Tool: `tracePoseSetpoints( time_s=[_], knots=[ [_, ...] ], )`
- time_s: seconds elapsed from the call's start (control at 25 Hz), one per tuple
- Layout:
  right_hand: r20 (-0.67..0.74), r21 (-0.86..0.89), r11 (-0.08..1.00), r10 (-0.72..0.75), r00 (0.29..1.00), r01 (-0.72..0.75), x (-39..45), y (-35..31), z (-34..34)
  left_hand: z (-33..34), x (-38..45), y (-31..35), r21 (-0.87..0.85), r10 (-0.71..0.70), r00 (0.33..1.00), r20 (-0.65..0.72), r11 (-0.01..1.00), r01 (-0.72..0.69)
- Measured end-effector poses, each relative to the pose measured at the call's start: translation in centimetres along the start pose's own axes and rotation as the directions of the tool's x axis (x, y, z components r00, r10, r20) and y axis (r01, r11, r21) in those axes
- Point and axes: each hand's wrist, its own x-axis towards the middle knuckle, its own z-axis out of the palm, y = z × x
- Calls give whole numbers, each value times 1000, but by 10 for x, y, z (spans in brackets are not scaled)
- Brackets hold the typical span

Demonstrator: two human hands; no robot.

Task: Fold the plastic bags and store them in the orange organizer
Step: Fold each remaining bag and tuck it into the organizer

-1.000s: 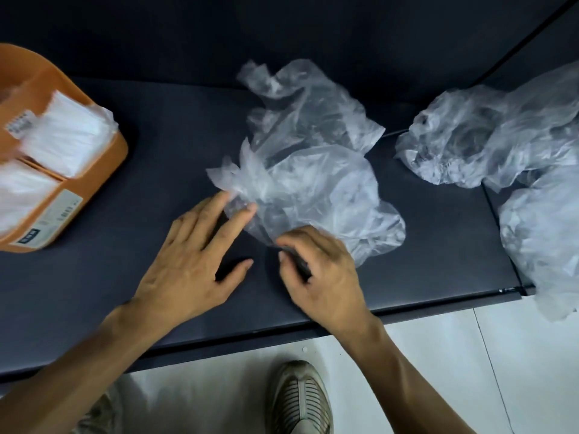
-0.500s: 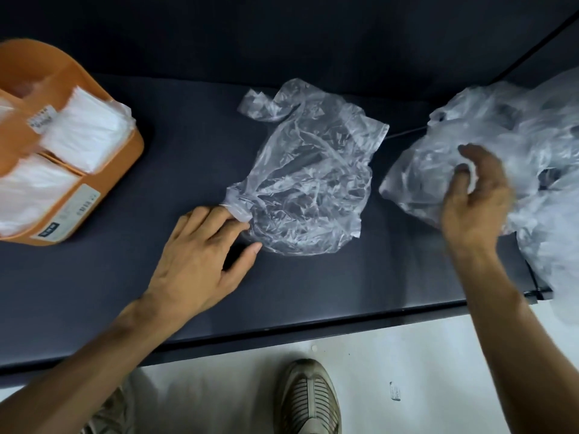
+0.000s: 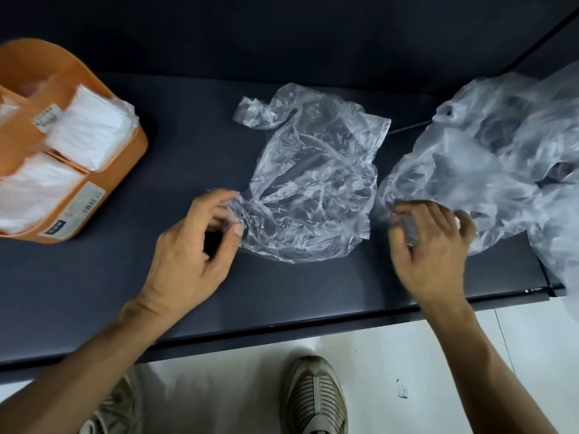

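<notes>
1. A crumpled clear plastic bag (image 3: 313, 186) lies spread on the dark tabletop (image 3: 188, 120), roughly in the middle of the view, with one twisted handle loop pointing away toward the back wall.
2. The left hand (image 3: 194, 245) sits at the bag's near-left corner; its thumb and curled fingers pinch that bunched corner, the rest of the palm raised off the tabletop.
3. The right hand (image 3: 429, 242) is to the right of this bag, fingers curled into the near edge of a heap of plastic bags (image 3: 488, 158). The hand is blurred, but the film looks gathered under its fingertips, so it grips the heap's edge.
4. The heap is a loose pile of the same clear film, filling the right side of the tabletop and spilling over its right end. Its left edge lies just beside the spread bag; whether the two touch cannot be told.
5. The orange organizer (image 3: 125, 158) stands at the far left, well apart from both hands. Its compartments hold folded white bags (image 3: 91, 126), one stack in the rear compartment and another in the one nearer the viewer. Labels are stuck on its side wall and on its divider.
6. Below the tabletop edge, a pale tiled floor (image 3: 391, 355) shows, with a shoe (image 3: 313, 399) near the centre and part of another at lower left.
</notes>
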Motion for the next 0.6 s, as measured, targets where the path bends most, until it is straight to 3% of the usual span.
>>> tracePoseSetpoints(
  time_s=[0.08, 0.16, 0.24, 0.32, 0.44, 0.52, 0.6],
  knots=[
    [52, -124, 988, 102, 993, -95, 3, 26, 7, -1, 0, -1, 3, -6, 1000, 12, 1000, 6],
    [-22, -177, 972, 154, 988, -155, 9, 38, 0, -1, 1, -3, -10, -25, 1000, 0, 1000, 25],
    [-180, -126, 972, 174, 968, -198, 11, 28, -12, -2, 2, -5, -37, -90, 995, -41, 995, 88],
    [-254, 2, 993, 118, 960, -122, 5, 8, -19, -2, 4, -8, -49, -147, 986, -84, 988, 144],
    [-101, 225, 971, -55, 993, 77, -18, -25, -14, -1, 5, -12, -31, -147, 982, -123, 989, 144],
    [61, 280, 957, -93, 994, 73, -27, -39, -5, -2, 5, -15, 14, -120, 983, -141, 992, 123],
    [134, 314, 949, -85, 987, 39, -27, -41, 4, -5, 4, -17, -1, -144, 982, -119, 989, 145]
  ],
)
